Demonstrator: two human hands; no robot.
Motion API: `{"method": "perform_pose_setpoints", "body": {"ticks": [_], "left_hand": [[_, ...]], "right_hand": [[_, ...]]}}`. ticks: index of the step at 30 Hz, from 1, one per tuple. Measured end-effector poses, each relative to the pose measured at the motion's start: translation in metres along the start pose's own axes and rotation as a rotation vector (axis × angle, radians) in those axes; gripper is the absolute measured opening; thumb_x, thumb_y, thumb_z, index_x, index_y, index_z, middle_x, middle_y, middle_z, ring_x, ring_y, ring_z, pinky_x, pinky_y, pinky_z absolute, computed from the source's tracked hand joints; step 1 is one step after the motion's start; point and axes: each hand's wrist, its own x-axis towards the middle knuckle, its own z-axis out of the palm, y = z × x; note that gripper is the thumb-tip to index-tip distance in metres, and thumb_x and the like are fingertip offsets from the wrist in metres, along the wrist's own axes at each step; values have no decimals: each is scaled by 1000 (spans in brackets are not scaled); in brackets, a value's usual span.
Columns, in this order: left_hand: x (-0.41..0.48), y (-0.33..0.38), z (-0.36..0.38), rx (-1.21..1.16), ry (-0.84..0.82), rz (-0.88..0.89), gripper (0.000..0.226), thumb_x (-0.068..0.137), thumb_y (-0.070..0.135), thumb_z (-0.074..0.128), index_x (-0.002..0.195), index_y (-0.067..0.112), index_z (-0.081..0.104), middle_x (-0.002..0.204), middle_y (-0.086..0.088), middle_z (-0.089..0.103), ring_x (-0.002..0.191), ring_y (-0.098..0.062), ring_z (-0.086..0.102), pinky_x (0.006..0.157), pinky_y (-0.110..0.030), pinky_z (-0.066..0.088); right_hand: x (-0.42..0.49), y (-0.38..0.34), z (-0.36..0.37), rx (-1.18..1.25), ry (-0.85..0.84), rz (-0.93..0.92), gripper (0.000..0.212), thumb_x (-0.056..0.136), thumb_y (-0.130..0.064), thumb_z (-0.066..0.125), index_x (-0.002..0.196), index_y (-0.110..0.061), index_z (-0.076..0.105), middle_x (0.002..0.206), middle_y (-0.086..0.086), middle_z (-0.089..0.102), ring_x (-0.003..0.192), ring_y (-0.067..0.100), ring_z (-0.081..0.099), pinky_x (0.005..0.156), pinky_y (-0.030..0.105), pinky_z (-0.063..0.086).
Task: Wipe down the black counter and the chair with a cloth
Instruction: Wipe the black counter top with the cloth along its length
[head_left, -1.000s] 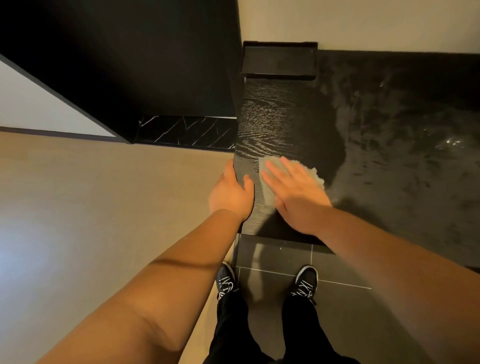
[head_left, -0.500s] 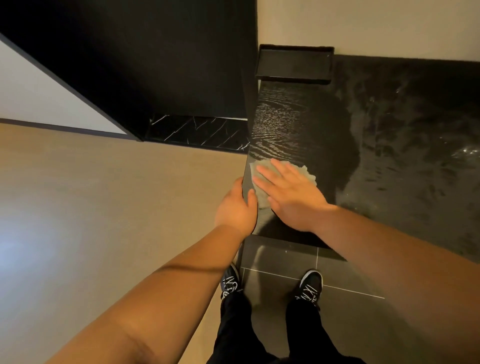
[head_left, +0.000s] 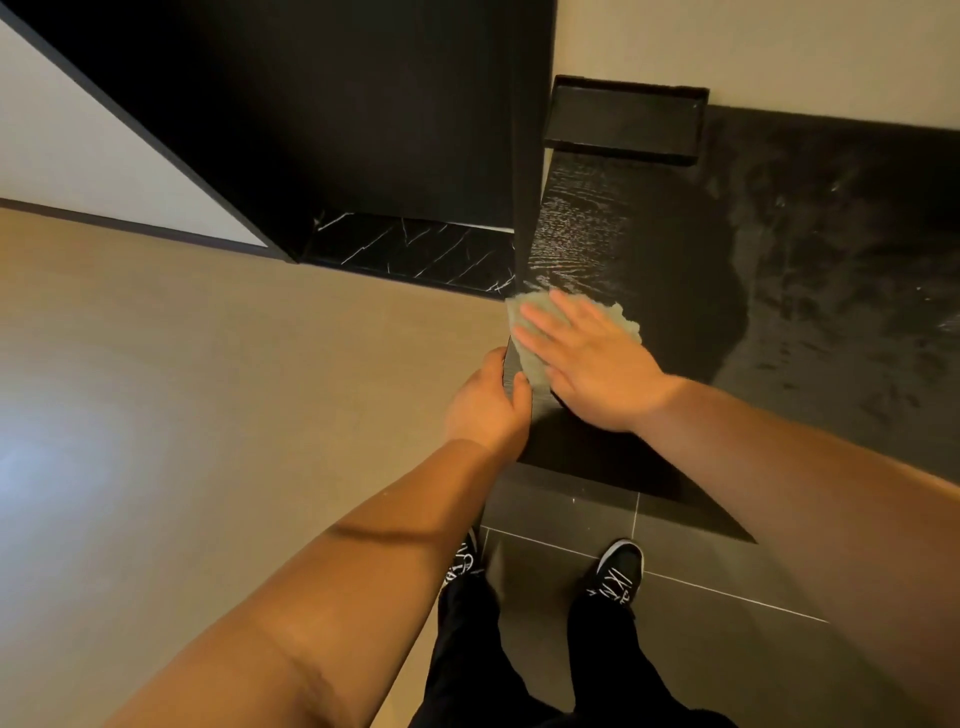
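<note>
Pressing a cloth flat on the black bench, at its left edge.

Item 1: your right hand (head_left: 592, 364), grip spread, fingers straight and laid flat on the cloth (head_left: 527, 309), pinching nothing. Item 2: the cloth, pale green and crumpled, lies on the bench (head_left: 587, 234) at the left edge, near the front corner; it shows beyond your fingertips and at the far side of the hand. Item 3: your left hand (head_left: 485, 405), grip curled round the bench's left edge just beside the cloth, thumb on top, fingers hidden down the side. Item 4: a shallow black tray (head_left: 623, 122) at the back of the bench, against the wall. Item 5: grey floor tiles (head_left: 571, 514) below, with your black shoes (head_left: 615, 569) on them.
</note>
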Motion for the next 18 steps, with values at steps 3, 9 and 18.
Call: {"method": "perform_pose_setpoints", "body": {"ticks": [3, 9, 18], "left_hand": [[-5, 1, -6, -16, -47, 23, 47, 108, 40, 40, 154, 28, 38, 127, -4, 68, 108, -28, 68, 88, -40, 54], [-23, -15, -13, 68, -139, 105, 59, 108, 41, 33, 163, 39, 11, 120, -7, 69, 93, -27, 68, 83, -44, 55], [-33, -53, -46, 276, -285, 210, 59, 113, 47, 30, 167, 44, 5, 136, -11, 63, 111, -27, 64, 90, -47, 55]], "right_hand": [[-24, 6, -3, -11, -67, -59, 61, 106, -37, 32, 166, -31, 20, 175, -6, 7, 161, 24, -1, 130, 47, 7], [21, 6, -14, 41, 6, 172, 61, 107, -40, 29, 165, -26, 17, 174, -1, 7, 160, 32, 1, 129, 52, 9], [-41, -43, 14, -18, -67, 17, 64, 106, -47, 22, 166, -26, 18, 175, -1, 7, 161, 26, 0, 130, 48, 5]]}}
